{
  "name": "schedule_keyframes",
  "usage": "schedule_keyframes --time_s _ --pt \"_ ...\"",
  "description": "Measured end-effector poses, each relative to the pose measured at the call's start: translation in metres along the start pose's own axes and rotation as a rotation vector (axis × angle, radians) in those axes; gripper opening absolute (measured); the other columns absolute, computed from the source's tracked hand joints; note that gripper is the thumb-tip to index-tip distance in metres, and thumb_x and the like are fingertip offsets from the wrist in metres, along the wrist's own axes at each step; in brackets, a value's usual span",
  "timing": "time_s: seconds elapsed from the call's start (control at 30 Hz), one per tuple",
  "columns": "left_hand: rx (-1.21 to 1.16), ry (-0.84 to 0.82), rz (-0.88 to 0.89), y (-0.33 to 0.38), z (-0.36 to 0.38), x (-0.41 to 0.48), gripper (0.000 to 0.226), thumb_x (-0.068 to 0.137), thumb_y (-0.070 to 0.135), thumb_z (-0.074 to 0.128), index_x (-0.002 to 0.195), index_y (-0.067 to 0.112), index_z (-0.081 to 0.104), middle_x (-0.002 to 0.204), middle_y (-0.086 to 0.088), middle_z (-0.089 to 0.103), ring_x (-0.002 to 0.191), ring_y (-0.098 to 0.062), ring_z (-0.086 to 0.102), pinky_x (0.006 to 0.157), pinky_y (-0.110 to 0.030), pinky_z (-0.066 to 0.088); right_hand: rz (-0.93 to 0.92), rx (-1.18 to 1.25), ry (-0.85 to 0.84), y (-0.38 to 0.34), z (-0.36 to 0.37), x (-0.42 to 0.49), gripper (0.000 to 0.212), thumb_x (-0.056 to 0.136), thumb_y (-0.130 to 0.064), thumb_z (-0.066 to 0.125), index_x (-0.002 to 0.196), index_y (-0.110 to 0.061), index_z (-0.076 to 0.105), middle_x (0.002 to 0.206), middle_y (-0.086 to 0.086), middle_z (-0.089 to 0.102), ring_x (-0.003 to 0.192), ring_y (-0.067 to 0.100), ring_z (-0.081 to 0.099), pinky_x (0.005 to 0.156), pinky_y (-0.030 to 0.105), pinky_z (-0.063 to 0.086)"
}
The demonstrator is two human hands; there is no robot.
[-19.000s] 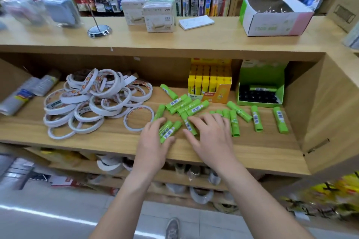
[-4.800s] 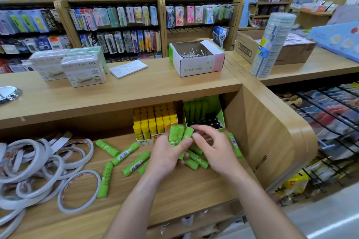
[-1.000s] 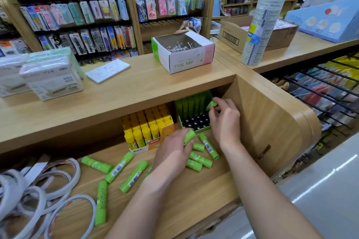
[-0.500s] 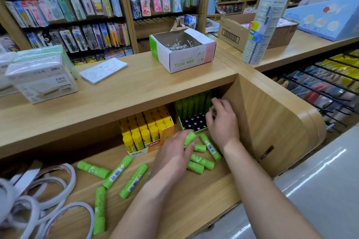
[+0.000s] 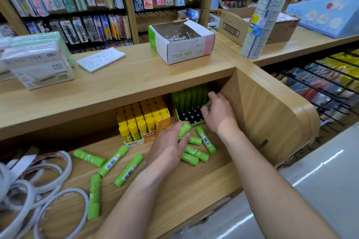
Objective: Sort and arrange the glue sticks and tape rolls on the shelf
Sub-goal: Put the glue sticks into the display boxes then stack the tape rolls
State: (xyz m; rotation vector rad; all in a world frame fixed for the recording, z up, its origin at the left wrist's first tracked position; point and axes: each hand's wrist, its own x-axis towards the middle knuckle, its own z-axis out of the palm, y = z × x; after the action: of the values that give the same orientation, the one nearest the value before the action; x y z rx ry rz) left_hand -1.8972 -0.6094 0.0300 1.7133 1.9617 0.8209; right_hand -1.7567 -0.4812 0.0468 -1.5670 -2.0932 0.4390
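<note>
My left hand (image 5: 169, 147) rests low on the shelf (image 5: 186, 186), its fingers curled round 1 green glue stick (image 5: 183, 131) that tilts toward 1 o'clock. My right hand (image 5: 218, 117) is at 1 o'clock from the left one, reaching into the green box (image 5: 198, 123) in the shelf's back right corner. Its fingers (image 5: 211, 96) are bent over the standing sticks (image 5: 189, 98) there, and I cannot tell whether they grasp one.

Just beside the left hand at 3 o'clock, 4 loose sticks (image 5: 196, 153) lie in a cluster. At 9 o'clock from that hand, 4 more green sticks (image 5: 112, 160) lie scattered flat. Beyond them, at the shelf's 9 o'clock end, the tape rolls (image 5: 48, 182) overlap in a heap. The yellow glue box (image 5: 147, 138) stands at 11 o'clock from my left hand, close beside the green box.
</note>
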Motion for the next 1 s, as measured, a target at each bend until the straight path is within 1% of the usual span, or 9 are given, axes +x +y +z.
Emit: schedule_keyframes --time_s 0.17,0.3,0.37,0.47,0.57,0.63,0.7,0.83,1.0 --pt "-0.149 0.145 0.073 0.009 -0.009 -0.008 0.034 0.100 0.041 0.056 0.134 0.038 0.057 0.125 0.013 0.066 0.116 -0.007 0.057 0.094 -0.028 0.043 -0.052 0.145 0.029 0.002 -0.004 -0.025 0.058 0.097 -0.019 0.056 0.151 -0.013 0.035 0.129 0.012 0.048 0.107 0.026 0.057 0.094 0.036 0.047" --pt "-0.260 0.248 0.061 0.019 -0.019 -0.011 0.024 0.097 0.045 0.060 0.120 0.046 0.060 0.088 0.020 0.069 0.088 0.001 0.064 0.076 -0.023 0.051 -0.133 0.325 0.131 -0.008 -0.024 -0.058 0.031 0.099 -0.019 0.054 0.129 -0.020 0.063 0.113 -0.003 0.061 0.099 0.002 0.059 0.090 0.024 0.049" --pt "-0.235 0.228 0.070 0.023 -0.022 -0.014 0.023 0.097 0.042 0.060 0.120 0.043 0.060 0.091 0.026 0.066 0.089 0.008 0.060 0.076 -0.008 0.043 -0.177 0.478 0.071 -0.016 -0.032 -0.077 0.025 0.101 -0.021 0.054 0.123 -0.022 0.067 0.110 -0.010 0.066 0.101 0.001 0.061 0.086 0.018 0.049" --pt "-0.208 0.099 0.047 0.026 -0.019 -0.018 0.032 0.102 0.034 0.054 0.133 0.031 0.057 0.113 0.021 0.062 0.099 0.010 0.050 0.082 0.002 0.032 -0.208 0.650 -0.071 -0.023 -0.034 -0.098 0.029 0.097 -0.033 0.057 0.123 -0.026 0.066 0.107 -0.012 0.067 0.097 0.011 0.065 0.078 0.025 0.055" --pt "-0.220 -0.025 0.025 0.025 -0.016 -0.026 0.042 0.106 0.033 0.045 0.148 0.025 0.045 0.144 0.008 0.054 0.130 -0.003 0.047 0.109 -0.020 0.035 -0.216 0.670 -0.084 -0.026 -0.028 -0.103 0.022 0.092 -0.032 0.066 0.114 -0.031 0.066 0.102 -0.014 0.066 0.089 0.012 0.066 0.071 0.025 0.054" --pt "-0.230 -0.058 0.024 0.023 -0.018 -0.034 0.048 0.106 0.036 0.043 0.152 0.023 0.041 0.152 0.007 0.047 0.139 -0.005 0.041 0.117 -0.032 0.033 -0.228 0.704 -0.101 -0.028 -0.025 -0.103 0.019 0.091 -0.021 0.071 0.108 -0.030 0.066 0.097 -0.014 0.066 0.086 0.012 0.066 0.070 0.025 0.054" --pt "-0.181 0.007 0.001 0.015 -0.022 -0.046 0.051 0.103 0.037 0.050 0.152 0.024 0.041 0.147 0.011 0.049 0.136 -0.006 0.043 0.115 -0.034 0.035 -0.231 0.717 -0.102 -0.029 -0.024 -0.103 0.021 0.091 -0.016 0.071 0.107 -0.027 0.067 0.097 -0.012 0.067 0.085 0.011 0.066 0.070 0.023 0.054" --pt "0.119 0.388 -0.166 -0.019 -0.037 -0.081 0.042 0.088 0.042 0.070 0.128 0.034 0.062 0.120 0.010 0.062 0.116 -0.014 0.052 0.104 -0.043 0.044 -0.204 0.751 -0.078 -0.027 -0.023 -0.098 0.024 0.092 -0.015 0.070 0.110 -0.029 0.068 0.100 -0.012 0.065 0.086 0.008 0.064 0.069 0.016 0.051" --pt "0.418 0.370 -0.439 -0.042 -0.041 -0.110 0.042 0.089 0.058 0.062 0.121 0.031 0.066 0.124 0.005 0.060 0.120 -0.023 0.044 0.101 -0.041 0.032 -0.190 0.785 -0.152 -0.032 -0.016 -0.094 0.029 0.092 -0.012 0.067 0.107 -0.036 0.065 0.106 -0.010 0.065 0.089 0.005 0.063 0.071 0.016 0.050"
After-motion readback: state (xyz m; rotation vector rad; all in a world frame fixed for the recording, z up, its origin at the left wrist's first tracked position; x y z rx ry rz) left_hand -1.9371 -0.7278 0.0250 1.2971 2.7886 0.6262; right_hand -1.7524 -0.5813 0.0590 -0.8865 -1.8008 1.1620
